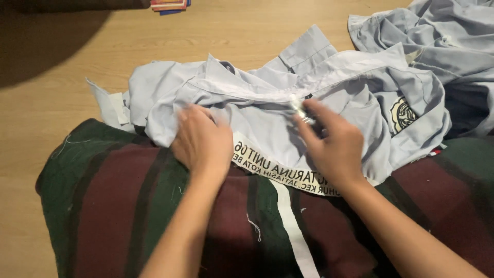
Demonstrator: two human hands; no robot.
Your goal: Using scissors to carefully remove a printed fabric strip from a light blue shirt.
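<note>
A pale blue shirt (267, 98) lies crumpled across my lap, partly on a dark green and maroon striped cloth (118, 201). My left hand (202, 141) presses flat on the shirt's left part, fingers spread. My right hand (329, 141) pinches a small shiny metal object (298, 109) at the shirt's front edge, near the collar; what the object is, I cannot tell. A white strip with dark lettering (280, 172) runs along the shirt's near edge between my hands. An embroidered badge (402, 114) shows on the shirt's right side.
A wooden floor (62, 103) stretches to the left and back. More pale blue clothing (442, 36) is heaped at the back right. A small stack of colourful flat items (169, 5) lies at the far edge.
</note>
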